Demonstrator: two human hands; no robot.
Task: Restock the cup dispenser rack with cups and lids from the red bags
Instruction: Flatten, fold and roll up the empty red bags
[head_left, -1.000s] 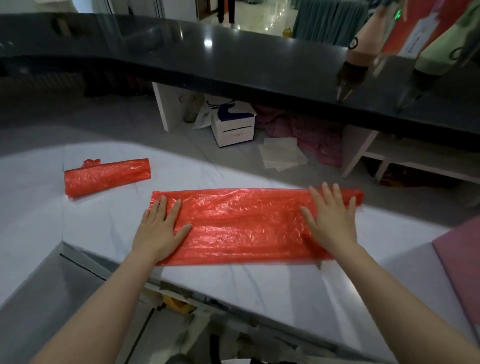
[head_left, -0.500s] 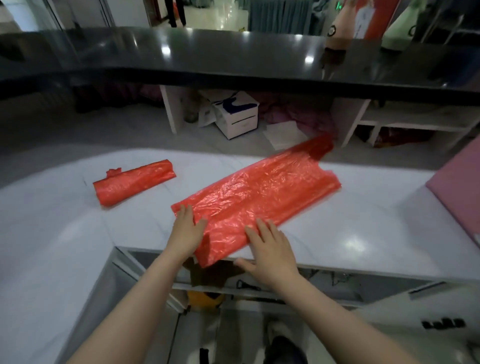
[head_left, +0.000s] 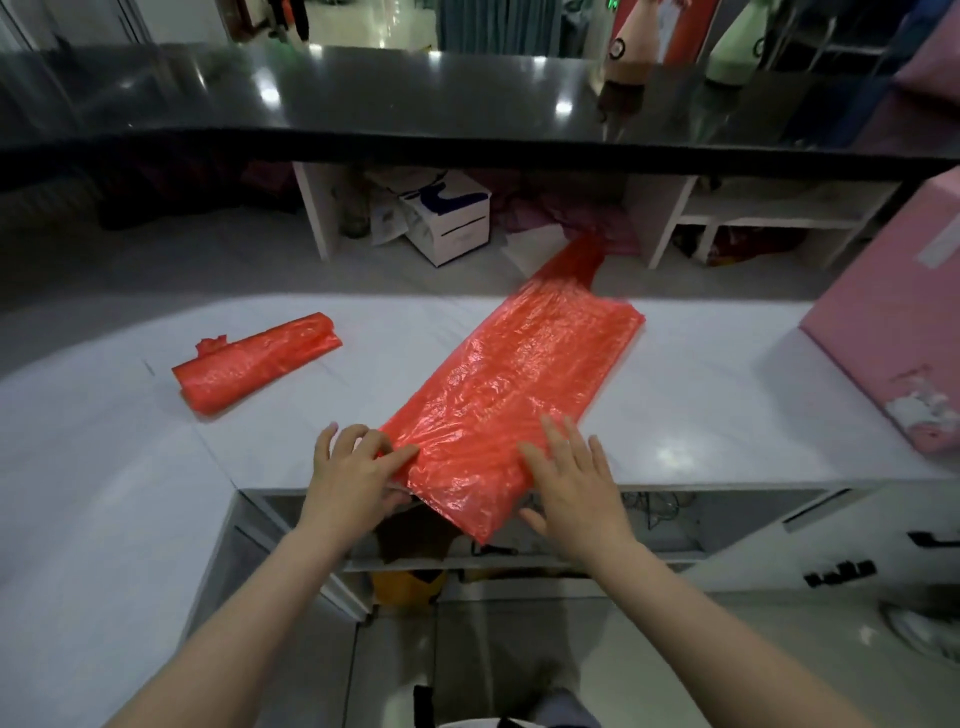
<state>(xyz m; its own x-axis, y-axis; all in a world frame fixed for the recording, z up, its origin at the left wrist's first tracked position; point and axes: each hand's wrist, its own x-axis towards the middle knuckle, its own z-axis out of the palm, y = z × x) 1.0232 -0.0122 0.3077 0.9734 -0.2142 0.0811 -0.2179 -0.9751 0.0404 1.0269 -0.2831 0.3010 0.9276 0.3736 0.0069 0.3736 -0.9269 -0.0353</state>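
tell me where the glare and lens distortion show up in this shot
Head view: ceiling lights glare as bright spots on the black counter and the white worktop; the wide lens bows both counter edges; the flat red bag glints but stays readable, and the frame corners look dim.

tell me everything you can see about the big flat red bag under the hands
The flat red bag is thin, crinkly, glossy plastic, flattened, lying diagonally on the white counter. Its near end overhangs the counter edge; its far handle end points away. The left hand pinches its near corner, and the right hand rests flat on it.
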